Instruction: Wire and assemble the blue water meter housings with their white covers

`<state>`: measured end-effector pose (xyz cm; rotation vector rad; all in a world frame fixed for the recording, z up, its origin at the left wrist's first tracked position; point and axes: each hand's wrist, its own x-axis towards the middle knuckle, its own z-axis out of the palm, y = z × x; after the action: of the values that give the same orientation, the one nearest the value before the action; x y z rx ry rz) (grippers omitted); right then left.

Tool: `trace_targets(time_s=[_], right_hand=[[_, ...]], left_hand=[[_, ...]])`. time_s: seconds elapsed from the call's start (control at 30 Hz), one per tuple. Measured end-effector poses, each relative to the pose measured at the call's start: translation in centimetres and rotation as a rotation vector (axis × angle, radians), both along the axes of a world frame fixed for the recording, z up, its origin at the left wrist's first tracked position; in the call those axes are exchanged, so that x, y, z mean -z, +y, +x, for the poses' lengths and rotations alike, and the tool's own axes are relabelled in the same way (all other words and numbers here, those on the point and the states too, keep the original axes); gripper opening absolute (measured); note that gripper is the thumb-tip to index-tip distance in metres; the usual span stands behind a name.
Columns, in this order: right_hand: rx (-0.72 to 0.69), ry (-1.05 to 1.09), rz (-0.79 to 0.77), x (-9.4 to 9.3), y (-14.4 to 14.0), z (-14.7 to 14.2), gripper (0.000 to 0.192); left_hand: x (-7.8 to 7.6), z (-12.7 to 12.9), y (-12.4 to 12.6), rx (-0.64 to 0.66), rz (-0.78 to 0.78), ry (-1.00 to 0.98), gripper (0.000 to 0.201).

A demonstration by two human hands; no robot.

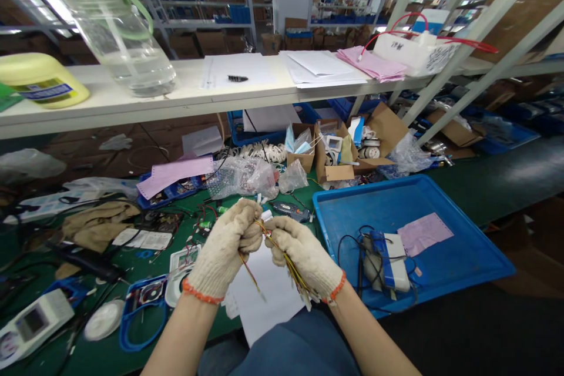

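Both of my hands wear off-white knitted gloves with orange cuffs and meet over a sheet of white paper (pixel 258 299). A bundle of thin yellow, red and dark wires (pixel 288 264) runs between them. My left hand (pixel 231 238) pinches the wires near one end, and a short length with a pale tip dangles below it. My right hand (pixel 304 252) is closed around the bundle, whose light-coloured ends hang out under the palm. A dark grey tool (pixel 291 210) lies on the green bench just beyond my fingers.
At right, a blue tray (pixel 423 188) holds a blue-and-white device (pixel 394 261) with cables and a pink sheet (pixel 425 234). White handheld units (pixel 35 329) and a blue frame (pixel 143 320) lie left. A shelf (pixel 185 97) crosses above, carrying a water bottle (pixel 118 41).
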<state>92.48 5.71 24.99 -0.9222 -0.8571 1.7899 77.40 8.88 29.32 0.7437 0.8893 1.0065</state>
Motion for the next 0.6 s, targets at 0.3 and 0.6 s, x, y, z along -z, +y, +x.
trace_targets(time_s=[0.3,0.6], right_hand=[[-0.012,-0.081,0.069,-0.4,-0.4,0.6,0.021],[0.212,0.109,-0.148,4.4,-0.5,1.3,0.047]], left_hand=[[1.6,0.3,-0.6,-0.025,0.026,-0.013,0.032],[1.8,-0.7,-0.9,-0.047,-0.008,0.057,0.032]])
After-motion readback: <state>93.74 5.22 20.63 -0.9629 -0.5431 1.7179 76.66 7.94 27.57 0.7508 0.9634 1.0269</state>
